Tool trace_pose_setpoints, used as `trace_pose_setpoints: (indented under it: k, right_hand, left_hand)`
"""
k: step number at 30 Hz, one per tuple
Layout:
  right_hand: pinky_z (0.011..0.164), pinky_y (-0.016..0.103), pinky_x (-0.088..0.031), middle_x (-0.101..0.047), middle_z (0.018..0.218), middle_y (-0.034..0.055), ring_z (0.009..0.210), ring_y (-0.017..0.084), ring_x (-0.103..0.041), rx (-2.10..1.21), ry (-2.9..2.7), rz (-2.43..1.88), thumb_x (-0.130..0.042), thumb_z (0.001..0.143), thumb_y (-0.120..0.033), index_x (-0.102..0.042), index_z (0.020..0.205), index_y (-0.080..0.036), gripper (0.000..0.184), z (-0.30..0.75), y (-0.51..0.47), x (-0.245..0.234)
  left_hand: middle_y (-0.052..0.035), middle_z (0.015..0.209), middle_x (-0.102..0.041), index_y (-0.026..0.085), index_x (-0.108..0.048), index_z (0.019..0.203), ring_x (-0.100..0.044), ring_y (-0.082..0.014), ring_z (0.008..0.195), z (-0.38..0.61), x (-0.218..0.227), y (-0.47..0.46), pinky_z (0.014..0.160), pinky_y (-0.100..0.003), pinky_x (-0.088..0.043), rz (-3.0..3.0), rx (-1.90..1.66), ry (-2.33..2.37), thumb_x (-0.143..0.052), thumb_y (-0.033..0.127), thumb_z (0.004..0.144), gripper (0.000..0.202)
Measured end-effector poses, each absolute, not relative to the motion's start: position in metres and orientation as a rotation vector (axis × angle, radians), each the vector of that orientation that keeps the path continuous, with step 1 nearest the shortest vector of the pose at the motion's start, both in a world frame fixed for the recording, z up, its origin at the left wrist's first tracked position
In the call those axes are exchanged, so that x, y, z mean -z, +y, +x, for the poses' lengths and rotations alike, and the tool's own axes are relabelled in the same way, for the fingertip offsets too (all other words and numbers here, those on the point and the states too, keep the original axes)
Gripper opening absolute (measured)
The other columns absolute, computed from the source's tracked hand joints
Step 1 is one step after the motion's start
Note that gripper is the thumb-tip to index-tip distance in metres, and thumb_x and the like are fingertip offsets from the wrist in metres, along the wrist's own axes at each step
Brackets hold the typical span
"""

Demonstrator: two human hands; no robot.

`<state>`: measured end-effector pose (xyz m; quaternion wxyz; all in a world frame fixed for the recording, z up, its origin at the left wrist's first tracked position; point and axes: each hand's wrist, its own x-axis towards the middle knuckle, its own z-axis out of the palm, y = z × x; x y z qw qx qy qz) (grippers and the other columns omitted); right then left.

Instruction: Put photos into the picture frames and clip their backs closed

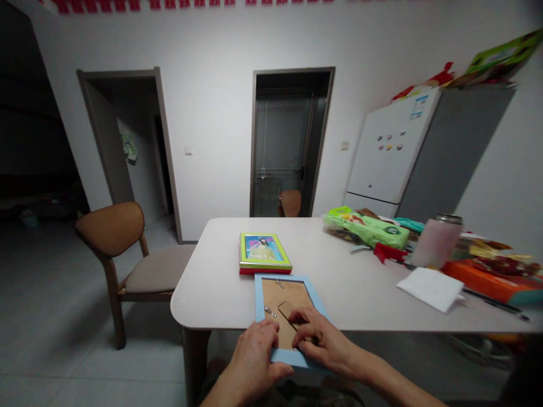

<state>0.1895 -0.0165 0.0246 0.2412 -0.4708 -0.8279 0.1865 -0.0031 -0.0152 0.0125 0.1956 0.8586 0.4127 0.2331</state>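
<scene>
A light blue picture frame (259, 299) lies face down, its lower end sticking out past the table's front edge. Its brown backing board (292, 291) faces up, with small metal fittings (270, 311) on it. My left hand (257, 347) is closed on the frame's lower left side, thumb along the bottom rail and fingers over the board. Bent over the backing's right part is my right hand (316, 336), its fingers pinched beside a thin, dark, angled line (287, 316). What they pinch is hidden. Just beyond lies a green picture frame (265, 250) showing a figure, stacked on a red one (265, 271).
On the white table (220, 299), the right side holds a green package (373, 229), a pink bottle (436, 240), white tissue (430, 287), an orange box (483, 282) and a dark pen (496, 302). A wooden chair (112, 232) stands at left, a fridge (390, 147) behind at right.
</scene>
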Motion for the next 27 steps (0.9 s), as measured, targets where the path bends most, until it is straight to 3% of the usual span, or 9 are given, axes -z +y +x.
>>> trace_pose_setpoints:
  k: [5, 15, 21, 27]
  right_hand:
    - [0.079, 0.027, -0.037, -0.058, 0.089, 0.0056, 0.086, 0.016, -0.050, -0.387, -2.134, -1.396, -0.043, 0.075, -0.023, -0.065, 0.087, -0.021, 0.025, 0.169, 0.006, -0.022]
    - [0.065, 0.023, -0.033, -0.059, 0.066, 0.0036, 0.069, 0.013, -0.049, -0.083, -2.353, -1.476, -0.045, 0.072, -0.017, -0.064, 0.055, -0.016, 0.025, 0.141, 0.035, -0.017]
    - [0.057, 0.021, -0.032, -0.059, 0.064, 0.0042, 0.065, 0.012, -0.051, -0.139, -2.314, -1.564, -0.043, 0.067, -0.012, -0.064, 0.058, -0.015, 0.023, 0.131, 0.038, -0.022]
    - [0.058, 0.019, -0.034, -0.063, 0.066, 0.0013, 0.064, 0.011, -0.053, -0.194, -2.275, -1.572, -0.048, 0.067, -0.019, -0.065, 0.061, -0.019, 0.019, 0.141, 0.048, -0.020]
  left_hand:
    - [-0.0001, 0.095, -0.057, 0.020, -0.053, 0.090, -0.051, -0.0177, 0.086, -0.005, -0.014, -0.014, 0.077, -0.027, -0.040, 2.407, -0.657, 1.133, -0.072, 0.031, 0.054, 0.042]
    - [0.0004, 0.095, -0.055, 0.022, -0.050, 0.097, -0.049, -0.0186, 0.086, -0.006, -0.015, -0.015, 0.078, -0.028, -0.039, 2.407, -0.630, 1.168, -0.072, 0.033, 0.055, 0.049]
    - [0.0004, 0.094, -0.056, 0.021, -0.051, 0.087, -0.049, -0.0189, 0.086, -0.007, -0.014, -0.015, 0.077, -0.028, -0.039, 2.390, -0.579, 1.228, -0.070, 0.034, 0.055, 0.039]
    - [-0.0006, 0.097, -0.056, 0.021, -0.052, 0.089, -0.050, -0.0197, 0.087, -0.009, -0.012, -0.014, 0.079, -0.029, -0.040, 2.383, -0.632, 1.213, -0.072, 0.032, 0.054, 0.042]
